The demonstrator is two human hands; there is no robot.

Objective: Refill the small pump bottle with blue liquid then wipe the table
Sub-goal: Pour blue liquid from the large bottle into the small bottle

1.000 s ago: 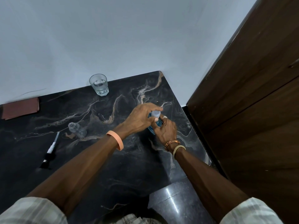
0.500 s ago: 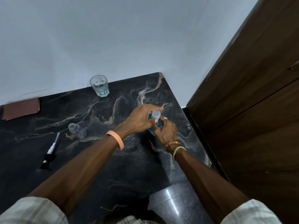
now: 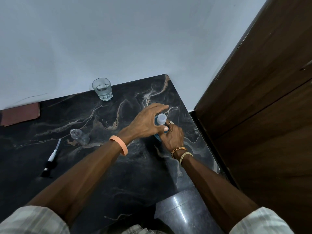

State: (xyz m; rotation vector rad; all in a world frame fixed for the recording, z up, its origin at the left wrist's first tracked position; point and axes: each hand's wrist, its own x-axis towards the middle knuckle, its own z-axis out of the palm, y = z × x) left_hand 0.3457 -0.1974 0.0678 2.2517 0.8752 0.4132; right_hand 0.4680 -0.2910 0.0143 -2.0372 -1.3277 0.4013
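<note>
A bottle of blue liquid [image 3: 159, 123] with a pale cap [image 3: 162, 117] stands near the right edge of the black marble table [image 3: 118, 174]. My right hand [image 3: 172, 136] is wrapped around its body. My left hand [image 3: 146, 123] reaches across it, thumb and fingers around the cap. The small clear pump bottle [image 3: 79, 136] stands open, without its top, on the table's left part. Its pump head with white tube [image 3: 50, 160] lies flat further left. A reddish-brown cloth [image 3: 20, 114] lies at the far left against the wall.
A drinking glass [image 3: 102, 89] with some water stands at the back by the white wall. A dark wooden door [image 3: 261, 107] rises just right of the table. The table's right edge and the grey floor [image 3: 182, 215] are close to my right forearm.
My left hand's fingers have shifted a little around the cap and spread further out. The blue bottle and everything else on the table stay in place.
</note>
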